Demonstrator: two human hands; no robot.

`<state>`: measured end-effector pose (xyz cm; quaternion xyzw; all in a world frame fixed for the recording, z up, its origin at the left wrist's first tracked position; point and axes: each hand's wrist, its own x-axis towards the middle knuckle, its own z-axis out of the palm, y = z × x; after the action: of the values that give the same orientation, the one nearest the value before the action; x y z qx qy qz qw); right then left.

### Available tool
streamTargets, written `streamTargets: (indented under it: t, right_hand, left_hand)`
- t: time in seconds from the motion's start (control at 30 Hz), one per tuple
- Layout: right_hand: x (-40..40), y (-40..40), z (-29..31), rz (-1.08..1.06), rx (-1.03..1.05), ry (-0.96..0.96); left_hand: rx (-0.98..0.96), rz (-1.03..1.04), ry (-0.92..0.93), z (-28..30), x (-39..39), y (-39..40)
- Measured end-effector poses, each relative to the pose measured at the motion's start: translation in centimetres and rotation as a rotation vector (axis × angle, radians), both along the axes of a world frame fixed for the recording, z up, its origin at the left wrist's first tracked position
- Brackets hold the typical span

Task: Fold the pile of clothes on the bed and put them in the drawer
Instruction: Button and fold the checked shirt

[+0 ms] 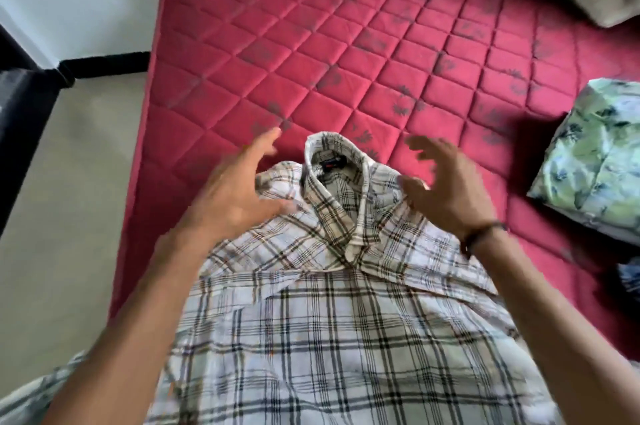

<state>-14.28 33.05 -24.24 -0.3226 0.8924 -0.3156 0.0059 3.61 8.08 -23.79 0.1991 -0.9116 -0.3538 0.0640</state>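
Plaid shirt (346, 320) under two spread hands (232, 192).

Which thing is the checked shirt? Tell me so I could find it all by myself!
Look at the big red quilted mattress. At its near edge, between the two hands, lies the checked shirt, collar pointing away. It is white with dark crossing lines, unlike the leafy green folded cloth on the right.
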Motion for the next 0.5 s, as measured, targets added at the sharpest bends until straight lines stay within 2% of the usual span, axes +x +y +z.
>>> streamTargets:
  t: [0.03, 0.07, 0.13, 0.2, 0.33, 0.5]
  right_hand:
    - [-1.0, -0.9, 0.6, 0.035, 0.141, -0.153]
    - [-1.7, -1.8, 0.9, 0.081, 0.284, -0.237]
    - [-2.2, -2.6, 2.3, 0.129, 0.446, -0.183]
    - [-2.4, -2.1, 5.4, 0.066, 0.398, -0.098]
    - [-2.6, -0.2, 15.6, -0.078, 0.045, 0.055]
    - [-0.1, -1.0, 32.6, -0.181, -0.349, 0.313]
  left_hand:
    - [0.196, -0.063, -0.113, 0.0, -0.5, -0.5]
    - [0.29, -0.109, -0.183, -0.3, -1.0, -0.6]
    - [0.306, -0.137, -0.227, 0.3, -1.6, -1.2]
    - [0.293, -0.088, -0.141, 3.1, -1.5, -3.1]
    - [0.012, -0.004, 0.023, 15.2, 0.9, -7.1]
    - [-0.562, -0.007, 0.232, 34.0, 5.6, -6.5]
